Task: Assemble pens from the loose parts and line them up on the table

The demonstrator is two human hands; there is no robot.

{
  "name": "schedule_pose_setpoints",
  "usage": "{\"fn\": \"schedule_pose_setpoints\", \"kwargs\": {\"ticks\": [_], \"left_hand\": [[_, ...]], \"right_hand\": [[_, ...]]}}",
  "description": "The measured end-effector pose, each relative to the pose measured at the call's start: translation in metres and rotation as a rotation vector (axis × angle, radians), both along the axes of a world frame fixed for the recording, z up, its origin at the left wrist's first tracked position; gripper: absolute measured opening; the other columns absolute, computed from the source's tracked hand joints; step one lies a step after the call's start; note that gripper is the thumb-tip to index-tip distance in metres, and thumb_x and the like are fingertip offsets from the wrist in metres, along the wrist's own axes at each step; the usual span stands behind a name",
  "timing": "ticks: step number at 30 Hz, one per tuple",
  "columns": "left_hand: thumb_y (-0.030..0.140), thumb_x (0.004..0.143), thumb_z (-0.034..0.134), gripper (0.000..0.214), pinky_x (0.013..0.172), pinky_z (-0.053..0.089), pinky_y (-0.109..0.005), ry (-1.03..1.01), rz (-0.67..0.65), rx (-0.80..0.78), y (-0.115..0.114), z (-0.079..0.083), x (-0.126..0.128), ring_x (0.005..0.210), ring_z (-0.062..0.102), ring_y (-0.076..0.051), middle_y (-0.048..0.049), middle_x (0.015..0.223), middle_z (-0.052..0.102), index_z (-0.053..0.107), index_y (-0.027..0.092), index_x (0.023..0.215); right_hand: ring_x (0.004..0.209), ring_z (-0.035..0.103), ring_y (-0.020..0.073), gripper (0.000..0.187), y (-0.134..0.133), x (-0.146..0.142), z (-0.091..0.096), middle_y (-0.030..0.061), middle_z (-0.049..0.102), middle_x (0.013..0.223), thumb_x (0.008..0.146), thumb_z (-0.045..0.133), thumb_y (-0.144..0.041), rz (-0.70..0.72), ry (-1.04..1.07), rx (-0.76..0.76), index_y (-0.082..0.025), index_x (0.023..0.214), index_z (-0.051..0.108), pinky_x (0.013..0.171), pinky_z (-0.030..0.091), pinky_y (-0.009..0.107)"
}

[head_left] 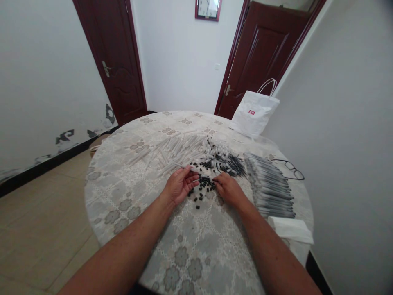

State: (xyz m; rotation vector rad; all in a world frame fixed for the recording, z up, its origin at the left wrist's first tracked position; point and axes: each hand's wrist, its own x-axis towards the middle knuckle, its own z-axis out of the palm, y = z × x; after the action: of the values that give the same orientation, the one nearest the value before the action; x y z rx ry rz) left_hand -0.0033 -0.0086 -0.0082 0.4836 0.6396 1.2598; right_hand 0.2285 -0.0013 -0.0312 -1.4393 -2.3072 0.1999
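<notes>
One round table (pixel 112 194) under patterned cloth fills most of my head feed. White paper bag (pixel 255 114) stands at the far right, handles up; can't see inside. Grey pen-like sticks (pixel 273 190) lie side by side on the right, long axes left-right, dipping slightly rightward. Loose clear tubes (pixel 176 149) heap beyond the hands, mostly slanting. Left hand (pixel 179 186): thumb and finger pinch a slim tube (pixel 178 165) above mid-table, other fingers half-curled. Right hand (pixel 229 190): fingertips nearly together; can't tell what they hold. Pinched tube runs left-right, near end seemingly toward the right hand. Small black pieces (pixel 202 182) scatter between both hands.
</notes>
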Motion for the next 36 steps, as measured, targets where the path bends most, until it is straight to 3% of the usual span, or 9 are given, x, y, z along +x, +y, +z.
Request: {"fn": "schedule_pose_setpoints", "kwargs": {"ticks": [7,10,14,21,29,36], "left_hand": [[0.024,0.086,0.07,0.014,0.061,0.061,-0.028,0.017,0.052,-0.001,0.006,0.018,-0.002,0.067,0.071,-0.016,-0.008,0.08,0.073,0.064,0.011,0.087],[0.025,0.086,0.07,0.014,0.061,0.06,-0.026,-0.008,0.074,-0.009,0.013,0.034,0.001,0.065,0.071,-0.015,-0.0074,0.078,0.072,0.064,0.011,0.086],[0.025,0.087,0.068,0.014,0.062,0.06,-0.025,-0.104,0.094,-0.009,0.026,0.047,0.004,0.062,0.069,-0.013,-0.0054,0.076,0.072,0.065,0.012,0.086],[0.023,0.09,0.064,0.012,0.06,0.059,-0.025,-0.119,0.097,-0.006,0.038,0.033,0.0,0.061,0.068,-0.012,-0.0044,0.075,0.073,0.067,0.012,0.086],[0.025,0.087,0.068,0.012,0.055,0.057,-0.024,-0.099,0.082,0.026,0.036,0.032,-0.005,0.058,0.067,-0.012,-0.0028,0.076,0.072,0.067,0.013,0.086],[0.027,0.083,0.071,0.016,0.053,0.054,-0.022,-0.05,0.083,0.076,0.032,0.031,-0.002,0.058,0.065,-0.011,-0.0031,0.077,0.072,0.066,0.013,0.087]], "right_hand": [[0.099,0.059,0.0196,0.027,-0.001,0.006,0.006,0.0085,0.065,0.101,0.087,0.056,-0.015,0.075,0.036,-0.038,-0.017,0.11,0.069,0.091,0.044,0.029],[0.099,0.059,0.0192,0.032,-0.001,0.008,0.004,0.008,0.066,0.104,0.084,0.055,-0.013,0.063,0.038,-0.053,-0.018,0.113,0.068,0.091,0.043,0.029],[0.105,0.056,0.0217,0.034,0.001,0.011,-0.001,0.0101,0.065,0.108,0.082,0.054,-0.01,-0.027,-0.032,0.04,-0.017,0.113,0.068,0.095,0.042,0.032],[0.107,0.054,0.0255,0.032,0.01,0.022,-0.002,0.0126,0.064,0.113,0.088,0.049,-0.009,-0.222,-0.05,0.205,-0.017,0.112,0.068,0.098,0.04,0.034],[0.098,0.06,0.0227,0.029,0.013,0.034,-0.002,0.0106,0.067,0.1,0.091,0.047,-0.011,-0.394,-0.087,0.131,-0.02,0.106,0.07,0.087,0.042,0.03],[0.099,0.061,0.0218,0.02,0.011,0.031,0.001,0.0111,0.067,0.102,0.091,0.054,-0.021,-0.405,-0.121,0.032,-0.019,0.103,0.07,0.086,0.041,0.027]]}}
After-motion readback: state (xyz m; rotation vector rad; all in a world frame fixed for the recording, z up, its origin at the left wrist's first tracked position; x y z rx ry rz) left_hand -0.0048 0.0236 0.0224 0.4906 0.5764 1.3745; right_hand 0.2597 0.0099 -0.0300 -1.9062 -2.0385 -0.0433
